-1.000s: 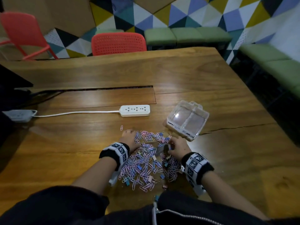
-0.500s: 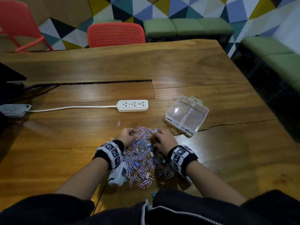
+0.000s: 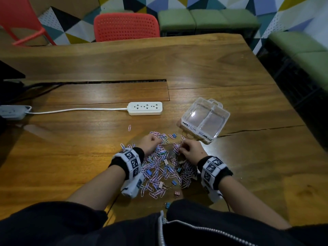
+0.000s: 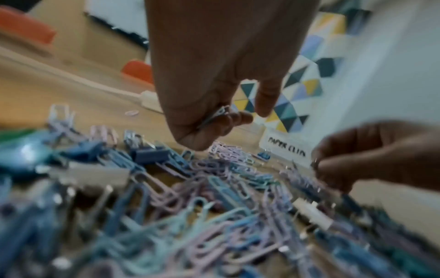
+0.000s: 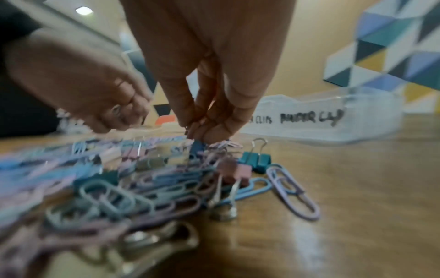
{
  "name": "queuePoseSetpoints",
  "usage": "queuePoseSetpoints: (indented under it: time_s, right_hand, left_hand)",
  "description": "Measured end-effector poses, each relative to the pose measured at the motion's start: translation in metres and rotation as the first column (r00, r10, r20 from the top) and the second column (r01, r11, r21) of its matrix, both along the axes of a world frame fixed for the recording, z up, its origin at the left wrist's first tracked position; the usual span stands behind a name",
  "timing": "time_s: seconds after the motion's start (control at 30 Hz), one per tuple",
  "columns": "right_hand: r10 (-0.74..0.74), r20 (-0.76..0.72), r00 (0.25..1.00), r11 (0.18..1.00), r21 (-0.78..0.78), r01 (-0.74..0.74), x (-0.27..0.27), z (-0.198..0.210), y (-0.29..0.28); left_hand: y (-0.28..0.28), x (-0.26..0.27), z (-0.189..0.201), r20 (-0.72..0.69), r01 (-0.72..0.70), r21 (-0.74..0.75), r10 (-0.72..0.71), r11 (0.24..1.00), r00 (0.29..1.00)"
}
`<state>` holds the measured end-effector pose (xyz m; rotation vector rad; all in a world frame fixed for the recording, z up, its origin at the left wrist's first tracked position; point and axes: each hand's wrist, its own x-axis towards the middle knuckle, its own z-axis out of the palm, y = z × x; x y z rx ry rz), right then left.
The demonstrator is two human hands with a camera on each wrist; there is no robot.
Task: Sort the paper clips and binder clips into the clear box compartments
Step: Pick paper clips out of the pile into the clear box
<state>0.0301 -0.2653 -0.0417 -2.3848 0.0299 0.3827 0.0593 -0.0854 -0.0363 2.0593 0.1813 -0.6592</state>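
While the left hand curls its fingers round a few paper clips and the right hand pinches into the heap on the table, the clear box, seemingly empty, lies just beyond, nearer the right.

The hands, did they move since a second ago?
Both hands moved toward the pile's far end, nearer the clear box. The left hand now holds a few paper clips; the right hand pinches clips from the pile. The box and power strip stayed put.
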Motion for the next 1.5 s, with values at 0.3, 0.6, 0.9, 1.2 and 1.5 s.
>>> queuePoseSetpoints:
  time_s: [0.3, 0.6, 0.9, 1.2, 1.5]
  right_hand:
    - [-0.086, 0.056, 0.995, 0.993, -0.070, 0.090, -0.003, 0.002, -0.024]
    - [0.045, 0.150, 0.988, 0.924, -0.382, 0.016, -0.003, 0.000, -0.017]
    - [0.079, -0.003, 0.997, 0.940, -0.332, -0.075, 0.001, 0.004, 0.012]
    - [0.174, -0.015, 0.985, 0.954, -0.244, -0.172, -0.001, 0.001, 0.004]
    - [-0.383, -0.181, 0.906, 0.778, 0.466, 0.422, -0.006, 0.008, -0.023]
  left_hand:
    - [0.002, -0.013, -0.013, 0.078, 0.371, 0.542, -0.485, 0.754, 0.871]
    - [0.003, -0.008, -0.006, 0.057, 0.231, 0.236, -0.251, 0.944, 0.966]
    - [0.004, 0.000, 0.005, -0.165, -0.034, -0.175, 0.005, 0.984, 0.986]
    - [-0.012, -0.004, 0.011, -0.314, -0.277, -0.362, 0.163, 0.890, 0.935]
    - [-0.031, -0.006, 0.009, 0.009, 0.059, 0.168, -0.061, 0.984, 0.998]
